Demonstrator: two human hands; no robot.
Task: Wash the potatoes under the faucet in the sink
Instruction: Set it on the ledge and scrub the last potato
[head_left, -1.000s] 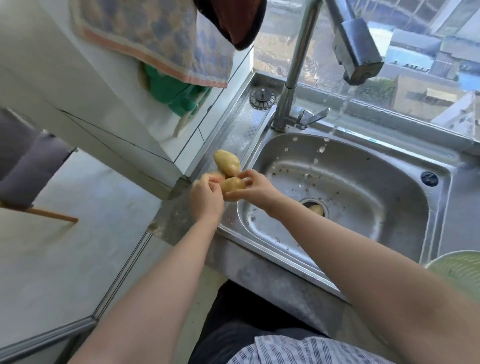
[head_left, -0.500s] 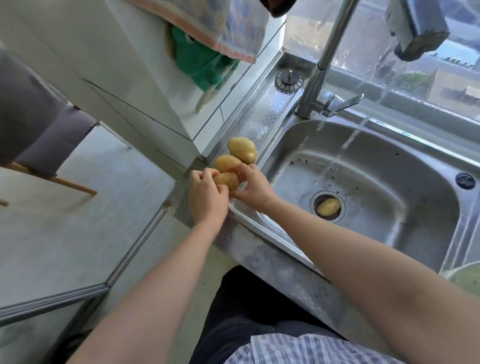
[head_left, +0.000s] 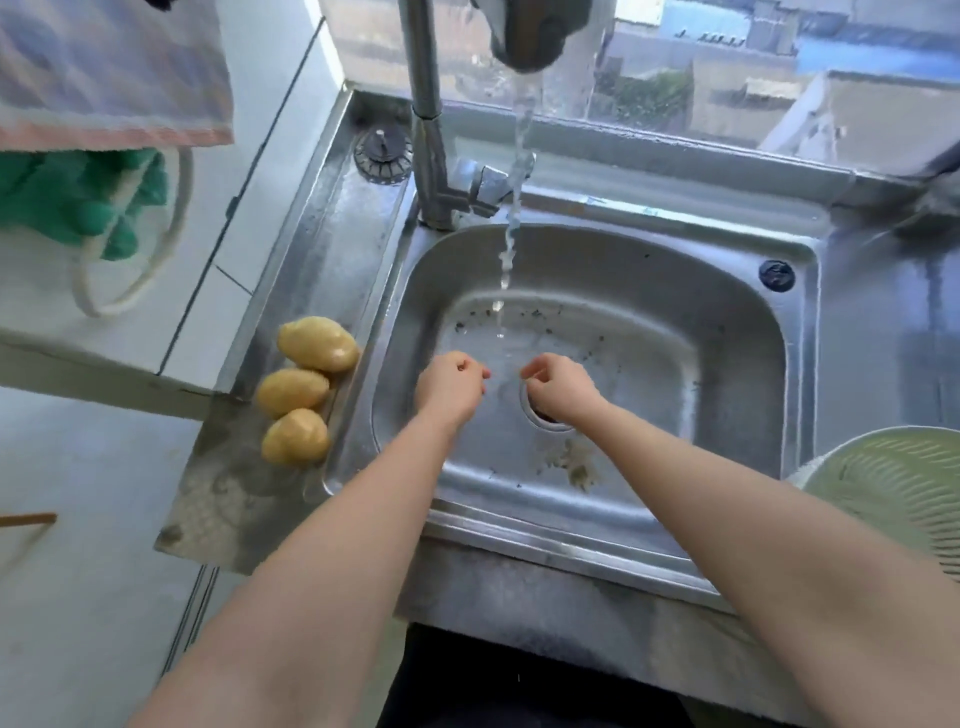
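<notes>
Sink (head_left: 727, 312) with left hand (head_left: 450, 387), right hand (head_left: 564, 388) inside, both curled, empty; 3 potatoes (head_left: 292, 392) on ledge (head_left: 332, 249)

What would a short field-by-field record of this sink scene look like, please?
potatoes: three in a row on the left ledge of the sink, no hand on them
faucet: running, stream falling into the basin
left hand: curled, empty, over the basin
right hand: curled, over the drain
colander: pale green, right of the sink

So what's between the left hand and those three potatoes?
Just the sloping steel wall and raised rim of the sink, as the head view shows. The left hand is over the basin; the potatoes lie outside it.
</notes>
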